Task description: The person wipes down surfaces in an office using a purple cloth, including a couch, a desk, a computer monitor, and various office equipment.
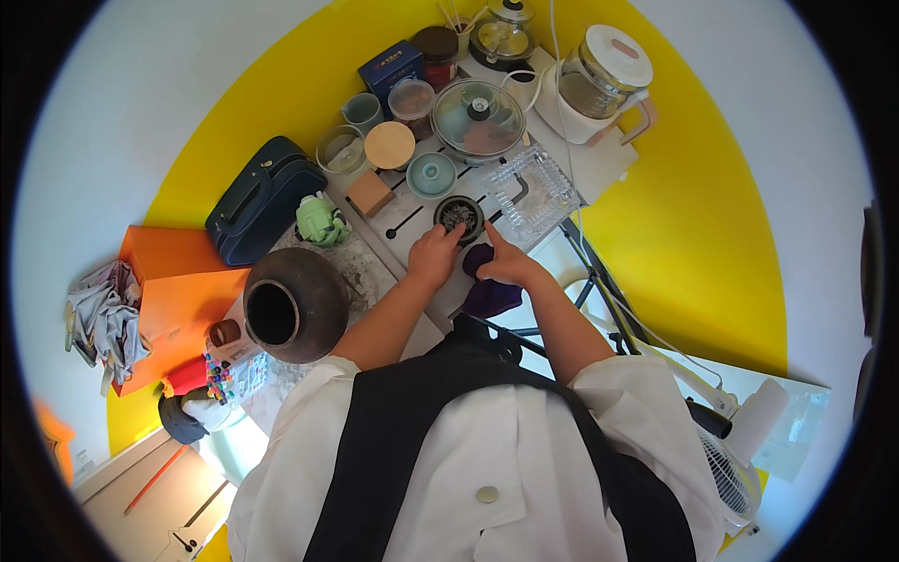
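A small dark round bowl (460,213) holding dark leaf-like bits stands on a grey slotted tea tray (407,232). My left hand (437,257) is at its lower left, the fingertips at or just over the rim. On the bowl's right, my right hand (507,258) points its index finger up beside the rim, thumb apart. A dark purple cloth (493,298) lies under and beside my right hand; whether the fingers grip it is hard to tell. Just above the bowl sits a pale green lidded cup (431,175).
Behind stand a glass-lidded bowl (479,121), jars and a white electric kettle (607,77) with a cord. Right of the bowl is a clear ribbed rack (534,190). To the left are a brown wooden block (369,192), green figure (321,220), dark bag (263,197) and large dark pot (296,305).
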Tool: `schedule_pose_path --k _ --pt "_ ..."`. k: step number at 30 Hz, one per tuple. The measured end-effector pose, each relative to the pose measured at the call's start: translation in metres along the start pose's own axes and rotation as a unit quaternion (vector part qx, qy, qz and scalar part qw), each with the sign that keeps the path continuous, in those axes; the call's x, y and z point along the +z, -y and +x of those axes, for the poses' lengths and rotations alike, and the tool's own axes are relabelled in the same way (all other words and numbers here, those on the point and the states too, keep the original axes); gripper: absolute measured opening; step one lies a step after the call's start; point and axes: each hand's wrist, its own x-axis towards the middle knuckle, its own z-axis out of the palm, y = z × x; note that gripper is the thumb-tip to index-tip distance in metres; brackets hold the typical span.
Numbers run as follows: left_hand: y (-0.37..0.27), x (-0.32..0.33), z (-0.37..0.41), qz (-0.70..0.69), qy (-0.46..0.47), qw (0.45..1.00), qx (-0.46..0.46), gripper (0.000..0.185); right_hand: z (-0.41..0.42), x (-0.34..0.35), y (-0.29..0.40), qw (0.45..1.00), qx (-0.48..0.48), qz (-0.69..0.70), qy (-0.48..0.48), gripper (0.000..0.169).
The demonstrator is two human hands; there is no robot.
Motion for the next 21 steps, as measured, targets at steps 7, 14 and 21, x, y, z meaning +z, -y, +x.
schedule_pose_path --k 7,14,21 --pt "0.007 0.008 0.010 -0.259 -0.090 0.961 -0.043 0.015 0.003 -0.001 -0.012 1.000 -0.028 0.006 0.006 0.102" --pt "0.006 -0.007 0.035 -0.494 0.000 0.757 -0.427 0.030 0.012 -0.004 -0.017 0.999 -0.030 -0.025 0.012 0.103" --pt "0.016 0.016 0.035 -0.407 -0.070 0.801 -0.433 0.046 0.019 -0.015 -0.006 0.999 0.000 -0.025 0.038 0.114"
